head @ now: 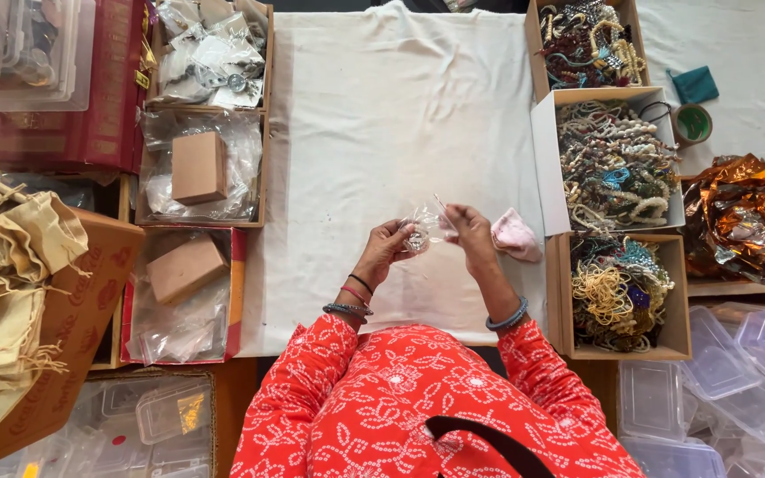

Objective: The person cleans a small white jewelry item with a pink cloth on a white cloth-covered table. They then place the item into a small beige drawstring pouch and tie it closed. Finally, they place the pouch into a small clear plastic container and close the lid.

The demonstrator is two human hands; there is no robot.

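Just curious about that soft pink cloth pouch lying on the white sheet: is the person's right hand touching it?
Cannot tell. In the head view the right hand overlaps the pink cloth pouch, but may be raised above it.

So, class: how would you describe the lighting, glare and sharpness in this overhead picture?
Head view: soft, even light on the white cloth, shadows faint; glare on the crumpled foil and clear plastic boxes; the small clear bag between left hand and right hand looks slightly blurred; box edges bow near the corners.

boxes [617, 159] right — cloth [382, 115] between
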